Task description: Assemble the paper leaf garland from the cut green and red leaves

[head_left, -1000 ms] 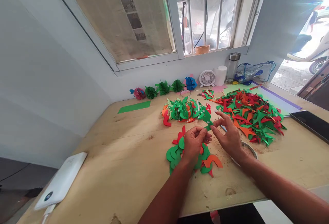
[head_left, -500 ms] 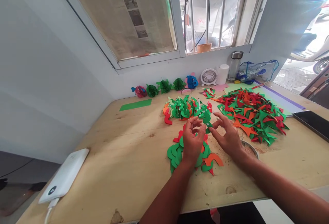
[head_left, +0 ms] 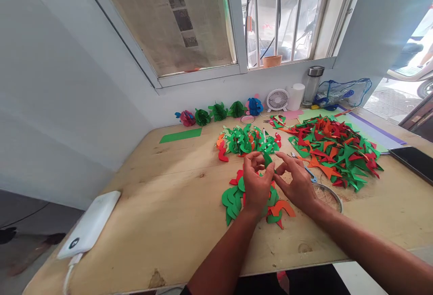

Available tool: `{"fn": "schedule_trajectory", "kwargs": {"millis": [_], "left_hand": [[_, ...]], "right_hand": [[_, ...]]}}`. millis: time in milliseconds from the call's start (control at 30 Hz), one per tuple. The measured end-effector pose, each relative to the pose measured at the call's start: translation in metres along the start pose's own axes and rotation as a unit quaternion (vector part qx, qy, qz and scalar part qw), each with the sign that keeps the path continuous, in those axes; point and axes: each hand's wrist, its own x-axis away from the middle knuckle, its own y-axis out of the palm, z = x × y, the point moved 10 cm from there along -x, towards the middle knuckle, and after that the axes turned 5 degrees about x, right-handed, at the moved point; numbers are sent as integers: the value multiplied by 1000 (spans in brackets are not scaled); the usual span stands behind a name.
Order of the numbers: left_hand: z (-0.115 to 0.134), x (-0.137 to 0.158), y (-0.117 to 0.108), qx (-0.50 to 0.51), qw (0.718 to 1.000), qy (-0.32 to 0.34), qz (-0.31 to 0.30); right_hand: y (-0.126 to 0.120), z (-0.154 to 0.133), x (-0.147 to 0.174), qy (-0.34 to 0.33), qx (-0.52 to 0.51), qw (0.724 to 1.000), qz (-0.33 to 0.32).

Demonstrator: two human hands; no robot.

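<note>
My left hand (head_left: pixel 259 182) is closed on a small green paper piece (head_left: pixel 267 157), held above the table and tilted nearly edge-on. At the lower right edge of that piece, my right hand (head_left: pixel 297 183) pinches with its thumb and a finger; its index finger is raised apart. Below my left hand lies a pile of curved green, red and orange paper cutouts (head_left: pixel 233 200), partly hidden by that hand. Just beyond my hands is a heap of green and orange pieces (head_left: pixel 248 140), some with small white patches. A blue-handled tool (head_left: pixel 311 175) is half hidden behind my right hand.
A large heap of pointed paper scraps (head_left: pixel 338 150) covers the right side. A tape-like ring (head_left: pixel 329 195) lies beside my right wrist. Also present are a phone (head_left: pixel 412 164), a white power bank (head_left: pixel 89 225), a small fan (head_left: pixel 277 100) and a glass bottle (head_left: pixel 313 88).
The green paper piece has turned from showing its face with a white patch to nearly edge-on between my hands. The blue-handled tool has come into sight, and the view has shifted slightly.
</note>
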Motion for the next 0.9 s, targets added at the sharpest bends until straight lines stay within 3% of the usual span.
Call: {"fn": "schedule_trajectory", "kwargs": {"millis": [267, 633, 900], "left_hand": [[5, 2, 5, 39, 999, 11, -32], [-1, -1, 4, 120, 990, -71, -37], [-7, -5, 3, 123, 989, -78, -30]], "right_hand": [[3, 2, 0, 12, -25, 999, -22], [11, 20, 3, 65, -97, 992, -48], [14, 20, 2, 75, -127, 987, -62]]}}
